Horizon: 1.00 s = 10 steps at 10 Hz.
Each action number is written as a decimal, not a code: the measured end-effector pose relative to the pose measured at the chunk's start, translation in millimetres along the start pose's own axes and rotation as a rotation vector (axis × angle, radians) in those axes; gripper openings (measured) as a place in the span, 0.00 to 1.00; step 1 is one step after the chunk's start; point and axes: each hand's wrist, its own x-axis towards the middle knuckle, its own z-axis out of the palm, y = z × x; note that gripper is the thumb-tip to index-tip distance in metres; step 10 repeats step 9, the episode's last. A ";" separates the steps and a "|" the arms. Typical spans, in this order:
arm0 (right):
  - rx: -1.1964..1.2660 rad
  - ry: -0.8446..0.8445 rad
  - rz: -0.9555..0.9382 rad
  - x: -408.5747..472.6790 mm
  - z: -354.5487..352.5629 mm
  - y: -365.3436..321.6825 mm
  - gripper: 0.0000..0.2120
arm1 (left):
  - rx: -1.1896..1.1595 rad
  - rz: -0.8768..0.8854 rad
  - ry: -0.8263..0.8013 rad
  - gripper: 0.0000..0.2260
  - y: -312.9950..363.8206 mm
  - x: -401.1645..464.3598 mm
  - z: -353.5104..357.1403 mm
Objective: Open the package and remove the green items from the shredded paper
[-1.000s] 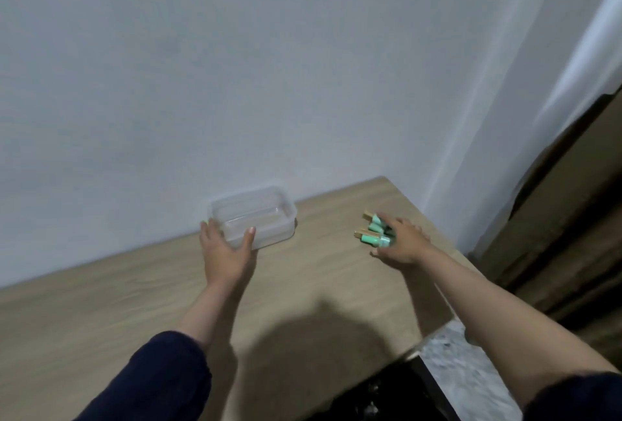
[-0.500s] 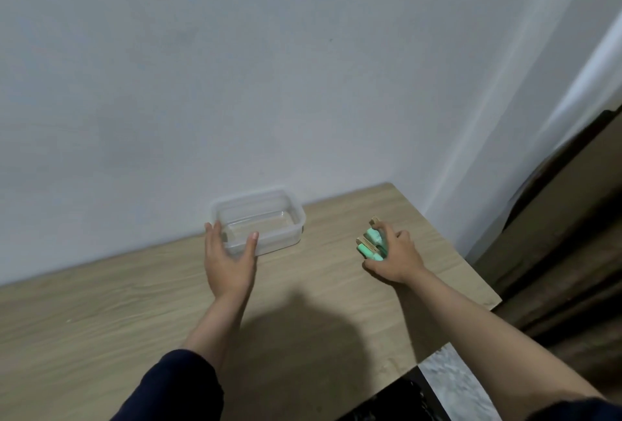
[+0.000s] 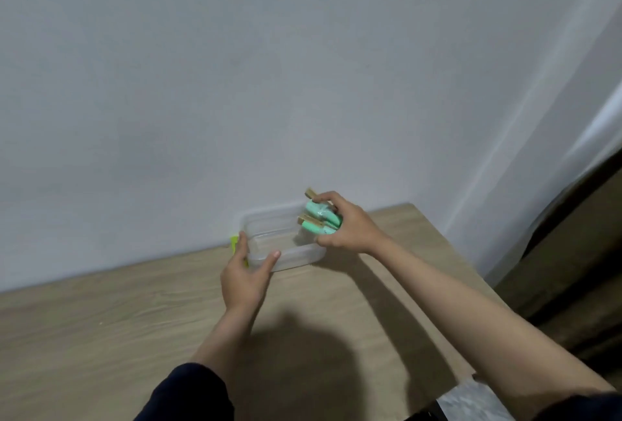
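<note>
A clear plastic container (image 3: 296, 257) stands on the wooden table (image 3: 101, 319) against the wall. My left hand (image 3: 245, 272) grips its near left corner, thumb on the front wall and fingers on the left side. My right hand (image 3: 346, 225) holds a small bunch of green items with wooden ends (image 3: 319, 217) just above the container's right end. The wooden tips point left and up. The container's inside looks bare. No shredded paper shows.
A bit of yellow-green (image 3: 234, 240) peeks out behind my left hand at the container's left end. The white wall rises directly behind the container. The table's right edge drops off near a dark brown surface (image 3: 572, 252) and a marbled floor patch (image 3: 471, 400).
My right hand has lifted the green items off the table and carried them left, over the container's right end. My left hand keeps its hold on the container.
</note>
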 end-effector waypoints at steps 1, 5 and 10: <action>-0.102 -0.219 0.002 38.8 22.7 -17.4 0.29 | 0.012 -0.002 -0.014 0.40 0.1 0.3 -2.1; -0.053 -0.433 0.200 78.6 69.1 10.1 0.21 | 0.059 0.012 -0.010 0.39 -0.9 -0.7 -1.4; 0.029 0.163 0.009 10.5 53.4 -39.4 0.09 | 0.194 -0.039 -0.030 0.44 35.0 -19.8 -1.7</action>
